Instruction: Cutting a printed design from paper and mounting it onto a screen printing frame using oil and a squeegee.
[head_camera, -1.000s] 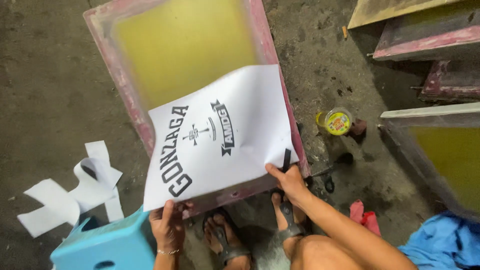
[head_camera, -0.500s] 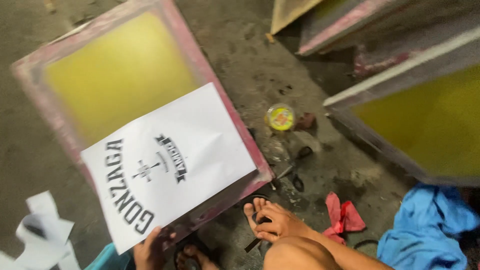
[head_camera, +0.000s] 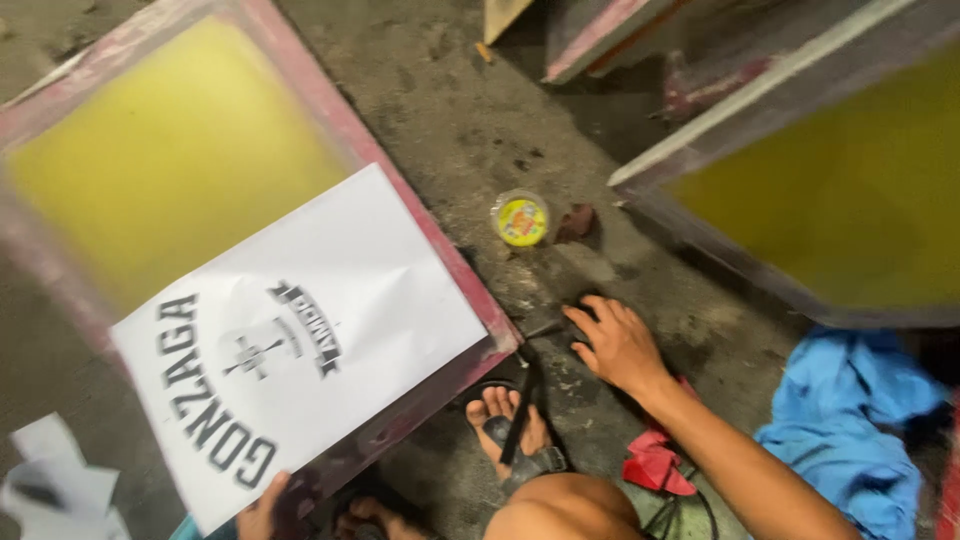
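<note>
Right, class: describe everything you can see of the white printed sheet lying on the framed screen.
The white sheet is a rectangle of what looks like paper, printed in black with bold lettering along one edge and a small emblem at its middle. It looks flat, faintly creased, and lies askew over the lower corner of the red-framed yellow screen, its near end reaching past the frame. The left hand touches its near edge; the right hand is apart.

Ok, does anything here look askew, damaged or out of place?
The white printed sheet lies skewed on the pink-framed screen, its lower corner overhanging the frame, with a crease across it. Paper offcuts litter the floor at lower left. The left hand holds the sheet's edge; the right hand reaches to the floor.
</note>
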